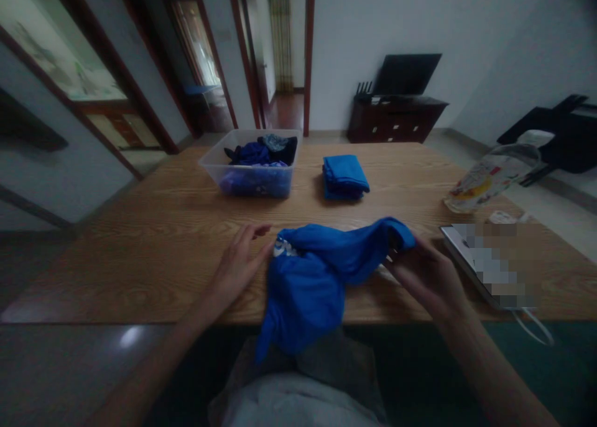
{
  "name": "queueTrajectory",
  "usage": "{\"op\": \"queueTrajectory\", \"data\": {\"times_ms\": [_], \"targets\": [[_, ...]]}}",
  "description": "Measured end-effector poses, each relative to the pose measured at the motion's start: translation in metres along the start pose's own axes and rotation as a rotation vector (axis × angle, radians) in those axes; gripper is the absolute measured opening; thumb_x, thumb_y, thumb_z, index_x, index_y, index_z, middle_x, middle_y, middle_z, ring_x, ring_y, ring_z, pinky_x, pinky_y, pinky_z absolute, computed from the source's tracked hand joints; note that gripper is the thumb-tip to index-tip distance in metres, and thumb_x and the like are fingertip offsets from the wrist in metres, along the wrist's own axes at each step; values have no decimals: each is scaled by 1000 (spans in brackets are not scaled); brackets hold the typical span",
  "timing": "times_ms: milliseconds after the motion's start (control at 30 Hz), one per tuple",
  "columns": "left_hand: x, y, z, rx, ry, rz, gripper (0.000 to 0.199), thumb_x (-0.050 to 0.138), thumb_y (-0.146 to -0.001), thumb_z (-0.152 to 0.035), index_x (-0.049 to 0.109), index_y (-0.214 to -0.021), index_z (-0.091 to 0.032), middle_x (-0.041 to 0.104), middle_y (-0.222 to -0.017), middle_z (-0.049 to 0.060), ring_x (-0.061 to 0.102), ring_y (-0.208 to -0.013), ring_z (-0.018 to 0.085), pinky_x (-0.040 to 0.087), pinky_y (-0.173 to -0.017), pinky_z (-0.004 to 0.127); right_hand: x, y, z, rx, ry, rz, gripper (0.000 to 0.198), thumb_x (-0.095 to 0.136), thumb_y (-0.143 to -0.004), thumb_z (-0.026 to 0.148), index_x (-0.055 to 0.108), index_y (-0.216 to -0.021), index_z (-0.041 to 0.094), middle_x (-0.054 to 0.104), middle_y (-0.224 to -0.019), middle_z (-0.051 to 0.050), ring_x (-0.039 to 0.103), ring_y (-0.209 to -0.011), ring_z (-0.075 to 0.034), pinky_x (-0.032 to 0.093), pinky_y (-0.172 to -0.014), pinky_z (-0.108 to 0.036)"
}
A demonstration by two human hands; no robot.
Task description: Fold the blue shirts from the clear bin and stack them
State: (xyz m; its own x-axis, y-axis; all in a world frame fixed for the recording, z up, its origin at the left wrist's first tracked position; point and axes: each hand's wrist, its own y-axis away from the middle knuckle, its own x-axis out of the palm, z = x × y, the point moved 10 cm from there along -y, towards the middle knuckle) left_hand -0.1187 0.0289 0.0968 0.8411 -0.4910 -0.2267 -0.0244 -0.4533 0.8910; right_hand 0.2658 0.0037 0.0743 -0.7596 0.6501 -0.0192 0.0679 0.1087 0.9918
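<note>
A bright blue garment [317,271] with a patch of white print stretches between my hands, and its lower part hangs over the table's front edge above my lap. My right hand [429,271] is closed on the garment's raised right end, where a dark opening shows in the fabric. At the other end, my left hand [240,259] has its fingers apart; its thumb lies close to the printed edge, and I cannot tell whether it touches. Farther back on the table sits a folded stack of blue cloth [345,177].
A clear plastic bin [247,181] of crumpled dark and blue clothes stands at the back left of the wooden table [153,228]. On the right are a tilted-looking clear plastic jar [489,178] with a printed label and a blurred-out flat box or book [489,265] with a white cord.
</note>
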Motion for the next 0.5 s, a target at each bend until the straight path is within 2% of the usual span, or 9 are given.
{"op": "queueTrajectory", "data": {"times_ms": [33,100,167,200,233,267,367,433,500], "targets": [[3,8,-13,57,-73,-17,31,66,-107,-46,70,-129,-24,73,-131,8,69,-125,28,53,-115,47,8,-1,-3,10,-9,37,16,85,-89,31,76,-103,27,83,-108,2,77,-102,-18,67,-92,-31],[28,33,-32,149,-173,66,35,64,-109,-48,66,-138,-27,72,-134,8,67,-129,29,52,-117,50,19,0,-12,57,-10,92,19,82,-91,31,77,-109,27,82,-116,1,75,-110,-18,66,-98,-34],[62,64,-42,226,-283,173,63,77,-101,-54,56,-156,-31,64,-149,12,60,-141,36,50,-120,59,23,3,-14,69,-20,117,19,79,-94,33,77,-112,27,82,-119,-1,75,-112,-19,66,-99,-37],[73,78,-43,257,-354,169,80,86,-93,-54,52,-162,-34,58,-156,15,56,-145,41,48,-120,65,24,5,-10,53,-27,123,18,76,-97,35,77,-113,27,81,-121,-1,74,-114,-20,66,-100,-39],[81,88,-41,265,-403,147,85,91,-89,-46,51,-163,-36,56,-158,16,55,-145,44,48,-119,69,25,8,-5,24,-33,121,16,73,-100,37,76,-112,28,81,-123,-1,74,-116,-21,66,-102,-42],[84,95,-36,249,-423,116,81,92,-88,-36,55,-160,-38,57,-157,15,57,-144,44,49,-118,69,25,11,3,-12,-36,112,15,69,-103,39,76,-111,29,81,-123,-1,74,-119,-22,65,-105,-45],[79,97,-11,105,-235,77,39,72,-99,-17,72,-134,-35,67,-143,9,65,-136,34,53,-115,58,28,22,26,-116,-20,63,23,56,-109,38,77,-108,32,80,-129,-2,69,-133,-23,56,-121,-53],[70,93,7,-20,11,77,15,64,-105,-25,75,-116,-29,73,-132,7,69,-130,30,56,-112,51,32,31,42,-193,8,50,29,50,-110,39,79,-109,33,76,-140,-3,61,-147,-25,49,-128,-56],[53,89,25,-148,244,21,17,65,-106,-42,71,-106,-26,78,-122,8,74,-121,29,58,-108,47,38,42,57,-279,55,57,32,48,-111,42,79,-111,36,69,-152,0,52,-156,-27,47,-130,-59]]}}
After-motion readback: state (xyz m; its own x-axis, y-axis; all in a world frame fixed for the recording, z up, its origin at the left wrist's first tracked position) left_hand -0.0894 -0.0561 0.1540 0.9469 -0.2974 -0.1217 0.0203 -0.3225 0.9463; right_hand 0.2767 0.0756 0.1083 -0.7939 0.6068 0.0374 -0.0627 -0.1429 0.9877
